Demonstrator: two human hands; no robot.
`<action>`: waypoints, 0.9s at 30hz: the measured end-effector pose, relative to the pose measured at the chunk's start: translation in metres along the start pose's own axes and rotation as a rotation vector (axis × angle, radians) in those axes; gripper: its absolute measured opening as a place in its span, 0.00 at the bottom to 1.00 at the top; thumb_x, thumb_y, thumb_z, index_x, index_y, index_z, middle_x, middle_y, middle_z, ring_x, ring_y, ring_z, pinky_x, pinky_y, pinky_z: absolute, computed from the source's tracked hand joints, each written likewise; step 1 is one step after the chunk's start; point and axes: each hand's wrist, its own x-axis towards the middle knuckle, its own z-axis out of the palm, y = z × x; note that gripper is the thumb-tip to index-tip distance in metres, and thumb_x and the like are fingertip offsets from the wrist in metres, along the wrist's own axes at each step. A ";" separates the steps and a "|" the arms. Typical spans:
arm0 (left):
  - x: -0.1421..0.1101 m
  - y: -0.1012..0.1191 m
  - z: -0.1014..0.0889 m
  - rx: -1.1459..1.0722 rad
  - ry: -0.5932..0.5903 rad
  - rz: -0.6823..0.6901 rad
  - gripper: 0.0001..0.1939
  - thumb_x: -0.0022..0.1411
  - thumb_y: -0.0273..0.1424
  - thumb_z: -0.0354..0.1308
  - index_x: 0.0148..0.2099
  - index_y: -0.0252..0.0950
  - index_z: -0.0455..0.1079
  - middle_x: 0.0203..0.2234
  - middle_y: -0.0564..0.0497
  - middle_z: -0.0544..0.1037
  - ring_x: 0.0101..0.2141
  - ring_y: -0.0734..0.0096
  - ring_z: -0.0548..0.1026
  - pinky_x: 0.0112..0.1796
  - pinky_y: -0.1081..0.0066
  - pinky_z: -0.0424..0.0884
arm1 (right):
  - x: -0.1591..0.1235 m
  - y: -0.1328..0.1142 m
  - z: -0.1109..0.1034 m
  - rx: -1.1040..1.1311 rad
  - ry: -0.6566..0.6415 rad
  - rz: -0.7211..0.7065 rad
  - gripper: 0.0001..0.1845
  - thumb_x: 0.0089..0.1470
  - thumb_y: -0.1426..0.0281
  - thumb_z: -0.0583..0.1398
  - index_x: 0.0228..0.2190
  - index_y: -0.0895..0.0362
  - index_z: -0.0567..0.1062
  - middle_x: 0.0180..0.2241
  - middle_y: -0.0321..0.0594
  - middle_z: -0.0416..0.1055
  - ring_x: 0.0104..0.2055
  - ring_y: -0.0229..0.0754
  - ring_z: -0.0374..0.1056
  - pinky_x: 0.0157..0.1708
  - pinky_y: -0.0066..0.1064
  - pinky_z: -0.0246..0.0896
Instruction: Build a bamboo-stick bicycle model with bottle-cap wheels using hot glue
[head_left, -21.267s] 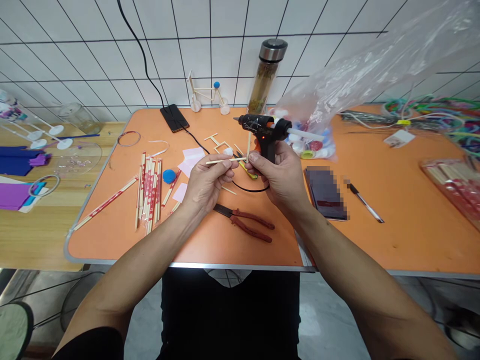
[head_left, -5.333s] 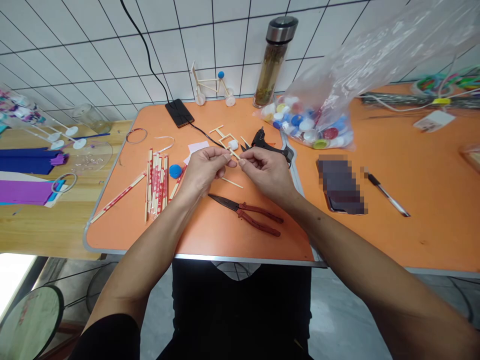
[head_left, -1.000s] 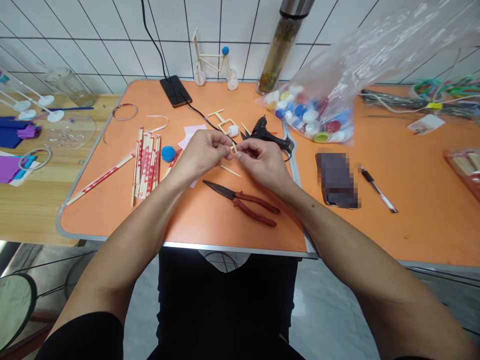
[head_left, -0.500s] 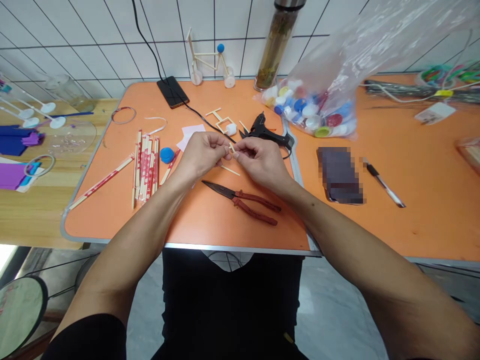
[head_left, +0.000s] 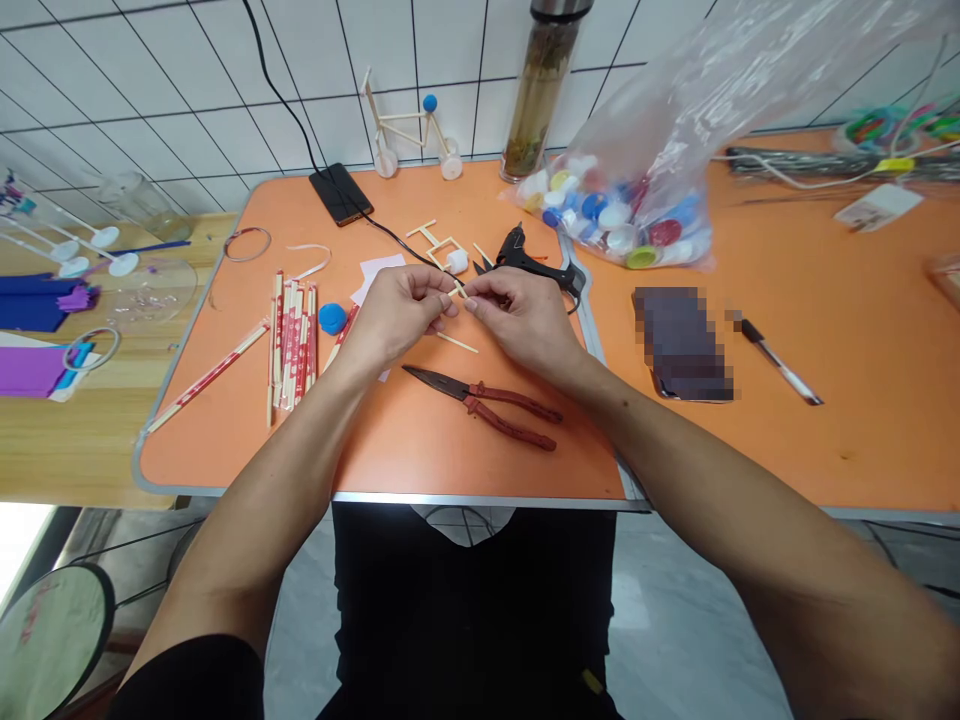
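Observation:
Fingertips of my left hand (head_left: 409,312) and my right hand (head_left: 525,315) meet over the orange table, both closed in a pinch on short wooden stick pieces (head_left: 458,290). The pieces touch each other at an angle; my fingers cover much of them. Below lies a loose thin stick (head_left: 457,343). Needle-nose pliers (head_left: 480,400) with red handles rest nearer my body. Just beyond my hands are a small stick frame (head_left: 439,243) with a white cap (head_left: 456,262) and a black hot glue gun (head_left: 525,262).
Paper-wrapped chopsticks (head_left: 294,340) and a blue cap (head_left: 332,319) lie at left. A bag of bottle caps (head_left: 615,215), a tea bottle (head_left: 540,95), a stick bicycle model (head_left: 409,130) and a phone (head_left: 340,194) stand or lie behind. A pen (head_left: 780,362) lies right.
The view has shifted slightly. Both hands stay together, and the stick pieces between my fingertips show at a slightly different angle. Nothing has been let go.

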 end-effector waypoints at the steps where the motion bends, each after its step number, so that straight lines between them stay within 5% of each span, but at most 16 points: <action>1: 0.000 0.000 0.000 -0.007 0.003 0.002 0.09 0.56 0.17 0.64 0.37 0.35 0.79 0.27 0.51 0.84 0.23 0.78 0.76 0.29 0.76 0.74 | 0.000 0.000 0.000 0.000 0.001 -0.002 0.10 0.66 0.63 0.68 0.35 0.53 0.88 0.36 0.42 0.83 0.39 0.49 0.74 0.42 0.40 0.65; 9: 0.000 0.001 -0.001 -0.008 0.031 0.018 0.11 0.57 0.17 0.65 0.41 0.34 0.79 0.27 0.52 0.85 0.23 0.77 0.77 0.29 0.76 0.75 | 0.002 0.000 -0.002 -0.044 0.007 0.012 0.13 0.68 0.58 0.68 0.41 0.53 0.89 0.38 0.43 0.84 0.39 0.48 0.74 0.42 0.40 0.67; 15: 0.000 0.007 -0.009 -0.029 0.110 0.038 0.11 0.58 0.17 0.65 0.40 0.35 0.79 0.27 0.53 0.85 0.22 0.79 0.75 0.27 0.77 0.73 | 0.018 0.022 -0.054 -0.362 0.109 0.002 0.13 0.73 0.62 0.64 0.50 0.50 0.88 0.49 0.49 0.85 0.54 0.61 0.78 0.56 0.53 0.71; 19: 0.000 0.010 -0.011 -0.049 0.147 0.065 0.09 0.60 0.17 0.65 0.40 0.35 0.80 0.28 0.51 0.85 0.22 0.79 0.76 0.28 0.76 0.74 | 0.021 0.050 -0.077 -0.603 0.046 0.038 0.14 0.70 0.59 0.65 0.49 0.51 0.88 0.48 0.52 0.85 0.50 0.64 0.78 0.52 0.56 0.73; 27: -0.003 0.012 -0.011 -0.072 0.174 0.093 0.08 0.63 0.18 0.66 0.41 0.35 0.81 0.29 0.50 0.87 0.23 0.79 0.76 0.29 0.75 0.74 | 0.020 0.062 -0.063 -0.811 -0.086 0.042 0.26 0.67 0.61 0.67 0.63 0.52 0.82 0.58 0.57 0.82 0.53 0.68 0.77 0.49 0.52 0.72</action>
